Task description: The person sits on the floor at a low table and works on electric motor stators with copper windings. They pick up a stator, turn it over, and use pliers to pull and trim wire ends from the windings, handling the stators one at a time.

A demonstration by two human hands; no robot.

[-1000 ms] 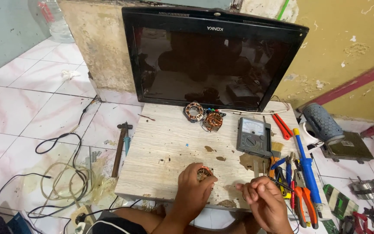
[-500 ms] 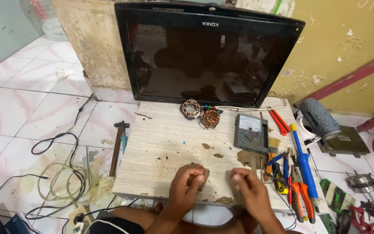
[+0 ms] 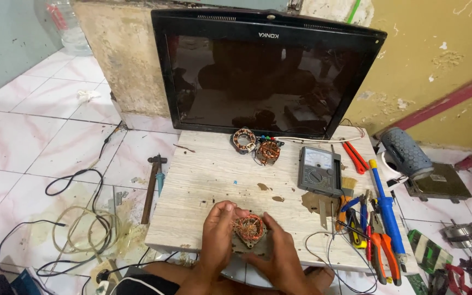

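Both my hands hold a small round motor stator with copper windings (image 3: 249, 228) just above the front edge of a pale wooden board (image 3: 208, 180). My left hand (image 3: 217, 237) grips its left side with thumb and fingers curled around it. My right hand (image 3: 281, 252) supports it from the right and below. Two more copper-wound stators (image 3: 244, 140) (image 3: 269, 152) lie at the back of the board, in front of a black flat-screen television (image 3: 263, 71) that leans on the wall.
A grey analog multimeter (image 3: 319, 171) lies right of centre. Pliers, cutters and a blue desoldering pump (image 3: 387, 213) crowd the board's right edge. A hammer (image 3: 151, 186) and loose cables (image 3: 77, 218) lie on the tiled floor at left. A speaker (image 3: 408, 152) and parts sit at right.
My right hand has moved left from the board's right side and joined my left hand on the stator. The camera has shifted slightly.
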